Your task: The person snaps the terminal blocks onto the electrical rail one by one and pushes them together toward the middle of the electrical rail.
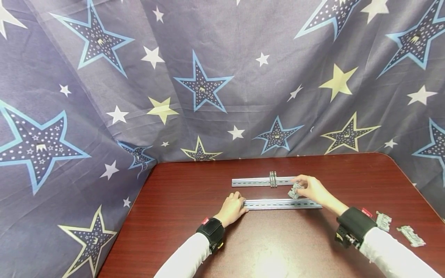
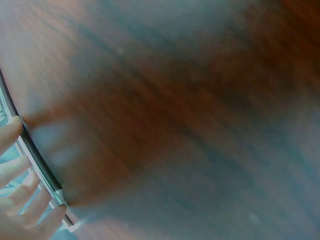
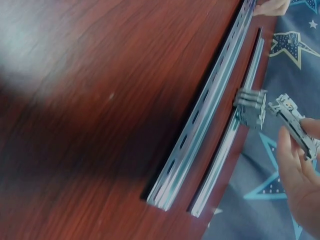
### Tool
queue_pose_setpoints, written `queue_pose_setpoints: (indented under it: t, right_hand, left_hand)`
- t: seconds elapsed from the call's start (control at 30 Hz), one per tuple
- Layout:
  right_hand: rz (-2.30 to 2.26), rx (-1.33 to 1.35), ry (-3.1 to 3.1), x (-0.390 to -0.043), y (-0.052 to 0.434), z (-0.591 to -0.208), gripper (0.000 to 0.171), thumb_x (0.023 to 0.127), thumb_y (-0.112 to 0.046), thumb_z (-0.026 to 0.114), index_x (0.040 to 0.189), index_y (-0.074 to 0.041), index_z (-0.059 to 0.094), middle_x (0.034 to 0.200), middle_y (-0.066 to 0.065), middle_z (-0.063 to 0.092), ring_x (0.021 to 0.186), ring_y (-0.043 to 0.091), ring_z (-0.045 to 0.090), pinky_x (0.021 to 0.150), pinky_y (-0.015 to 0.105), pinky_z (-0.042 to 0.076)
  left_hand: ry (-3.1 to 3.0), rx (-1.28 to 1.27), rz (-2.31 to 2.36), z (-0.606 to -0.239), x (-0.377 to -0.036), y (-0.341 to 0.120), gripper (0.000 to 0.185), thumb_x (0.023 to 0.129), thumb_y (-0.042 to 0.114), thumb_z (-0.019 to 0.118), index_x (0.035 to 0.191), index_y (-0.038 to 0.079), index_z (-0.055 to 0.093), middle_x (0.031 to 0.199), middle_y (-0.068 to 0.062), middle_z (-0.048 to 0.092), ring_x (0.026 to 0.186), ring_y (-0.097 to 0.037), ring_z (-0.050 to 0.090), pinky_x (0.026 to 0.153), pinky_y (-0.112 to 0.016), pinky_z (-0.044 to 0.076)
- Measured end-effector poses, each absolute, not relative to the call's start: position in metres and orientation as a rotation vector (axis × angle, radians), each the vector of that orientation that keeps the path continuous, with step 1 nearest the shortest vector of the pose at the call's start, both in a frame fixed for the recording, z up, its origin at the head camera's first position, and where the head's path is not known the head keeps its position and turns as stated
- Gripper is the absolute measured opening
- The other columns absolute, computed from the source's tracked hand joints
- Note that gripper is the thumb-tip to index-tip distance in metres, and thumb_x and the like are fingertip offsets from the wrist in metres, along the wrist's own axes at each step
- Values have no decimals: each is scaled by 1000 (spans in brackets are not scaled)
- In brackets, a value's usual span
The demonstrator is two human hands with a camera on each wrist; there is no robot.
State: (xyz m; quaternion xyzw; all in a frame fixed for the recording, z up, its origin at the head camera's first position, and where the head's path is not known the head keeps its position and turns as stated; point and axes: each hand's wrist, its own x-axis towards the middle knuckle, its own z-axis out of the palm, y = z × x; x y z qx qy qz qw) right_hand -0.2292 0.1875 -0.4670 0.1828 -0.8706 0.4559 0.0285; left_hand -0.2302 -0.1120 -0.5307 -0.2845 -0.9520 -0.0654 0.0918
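My left hand (image 1: 231, 209) grips the left end of the nearer slotted metal DIN rail (image 1: 283, 205), which lies flat on the table. In the left wrist view, the fingers (image 2: 31, 212) bend over that rail's edge. Between thumb and fingers, my right hand (image 1: 314, 191) pinches a grey terminal block (image 3: 295, 122), held above the table near the two rails. Behind the nearer rail, roughly parallel, lies a second DIN rail (image 1: 250, 182). Several slim terminal blocks (image 3: 251, 107) sit side by side across it, left of my right hand.
Two loose grey terminal blocks, one closer (image 1: 383, 221) and one farther right (image 1: 411, 235), lie beside my right forearm. The brown wooden table (image 1: 180, 193) meets a star-patterned cloth (image 1: 215, 127) at its back and sides.
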Motion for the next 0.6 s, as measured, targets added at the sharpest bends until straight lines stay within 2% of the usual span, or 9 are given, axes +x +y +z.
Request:
queue_pose_setpoints:
  t: [0.13, 0.6]
  right_hand:
    - [1420, 587, -2681, -231, 179, -468, 21, 71, 7, 58, 92, 6, 60, 75, 13, 62, 64, 16, 58, 54, 23, 45]
    - [1433, 419, -2715, -235, 152, -475, 7, 69, -1, 65, 73, 3, 60, 64, 7, 61, 54, 6, 50, 49, 22, 41]
  left_hand:
    - [-2829, -844, -195, -531, -230, -112, 31, 74, 31, 68, 94, 7, 64, 87, -4, 50, 78, -20, 48, 65, -31, 40]
    - [-2824, -848, -203, -530, -230, -112, 32, 74, 31, 68, 94, 6, 64, 86, -4, 49, 77, -20, 48, 65, -31, 40]
